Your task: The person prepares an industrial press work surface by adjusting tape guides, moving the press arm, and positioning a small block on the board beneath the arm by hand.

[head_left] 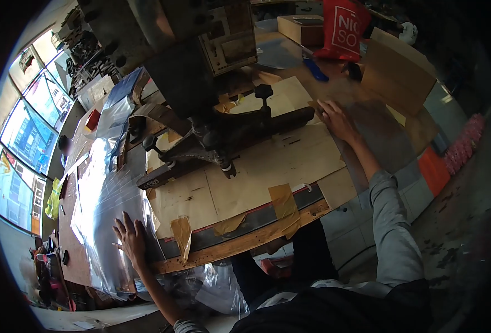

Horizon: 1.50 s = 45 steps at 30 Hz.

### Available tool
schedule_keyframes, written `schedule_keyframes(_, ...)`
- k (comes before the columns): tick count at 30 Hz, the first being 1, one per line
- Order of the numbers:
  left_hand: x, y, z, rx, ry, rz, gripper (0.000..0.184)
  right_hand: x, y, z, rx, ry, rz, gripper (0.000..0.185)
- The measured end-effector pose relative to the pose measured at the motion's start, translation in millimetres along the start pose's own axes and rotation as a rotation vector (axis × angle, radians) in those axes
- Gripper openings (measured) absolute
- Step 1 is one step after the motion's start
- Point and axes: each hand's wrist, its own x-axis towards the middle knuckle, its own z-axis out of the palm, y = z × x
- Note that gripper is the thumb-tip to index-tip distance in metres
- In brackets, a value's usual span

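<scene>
My left hand lies with its fingers spread on clear plastic sheeting at the left of the bench. My right hand rests near the right end of a dark metal bar, its fingers apart and nothing visible in them. Between my hands a pale board lies under the bar, with brown tape over its front edge. The bar is part of a black machine with knobs on top. A wooden strip runs along the bench's front edge.
At the back right stand a red bag and an open cardboard box, with a blue-handled tool nearby. A pink fluffy duster is at the far right. Windows are at the left.
</scene>
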Motion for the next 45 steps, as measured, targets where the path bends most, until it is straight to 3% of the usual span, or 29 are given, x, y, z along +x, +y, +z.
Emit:
schedule_keyframes(5, -1, 0, -1, -0.005, 0.005, 0.009, 0.055, 0, 2, -3, 0.009, -0.049, -0.017, 0.03)
schedule_keyframes(13, 1, -2, 1, -0.021, 0.081, 0.017, 0.048, 4, -1, -6, 0.017, 0.03, -0.021, 0.013)
schedule_keyframes(17, -21, 6, -15, -0.126, 0.486, 0.233, 0.033, 5, -2, -9, -0.105, 0.082, -0.114, 0.01)
schedule_keyframes(18, -40, 30, -31, -0.391, 0.503, 0.261, 0.03, 5, -1, -10, -0.118, 0.085, -0.093, 0.01)
schedule_keyframes(19, -66, 59, -49, -0.466, 0.534, 0.337, 0.028, 5, -1, -11, -0.129, 0.082, -0.075, 0.011)
schedule_keyframes(20, -91, 90, -52, -0.561, 0.506, 0.392, 0.03, 4, -1, -11, -0.141, 0.076, -0.06, 0.012)
schedule_keyframes(21, -129, 133, -68, -0.736, 0.307, 0.406, 0.034, 5, 0, -10, -0.128, 0.072, -0.041, 0.013)
schedule_keyframes(24, -196, 239, -45, -0.654, 0.016, 1.141, 0.057, 2, 7, -10, -0.085, 0.019, 0.027, 0.013)
schedule_keyframes(25, -219, 280, -52, -0.868, -0.059, 1.14, 0.065, 2, 11, -14, -0.061, -0.03, 0.053, 0.012)
schedule_keyframes(26, -236, 314, -39, -0.886, -0.015, 1.272, 0.082, 3, 14, -16, -0.036, -0.078, 0.076, 0.01)
schedule_keyframes(28, -258, 365, -31, -0.872, 0.078, 1.324, 0.104, -3, 12, -33, 0.078, -0.077, 0.044, 0.008)
schedule_keyframes(31, -266, 392, -16, -0.695, 0.034, 1.351, 0.119, -18, 9, -82, 0.055, -0.196, 0.078, 0.009)
schedule_keyframes(33, -266, 394, -14, -0.69, 0.042, 1.337, 0.123, -41, 23, -114, -0.065, -0.233, 0.152, 0.015)
schedule_keyframes(36, -267, 394, -9, -0.748, 0.038, 1.308, 0.126, -101, 42, -159, 0.242, -0.177, 0.294, 0.024)
schedule_keyframes(38, -267, 392, -14, -0.794, 0.025, 1.3, 0.127, -146, 57, -199, 0.197, -0.207, 0.344, 0.018)
schedule_keyframes(42, -269, 393, -11, -0.845, 0.012, 1.287, 0.125, -221, 35, -274, 0.288, 0.044, 0.451, 0.012)
schedule_keyframes(45, -269, 393, -10, -0.843, -0.031, 1.299, 0.121, -265, 52, -328, 0.204, 0.461, 0.483, 0.018)
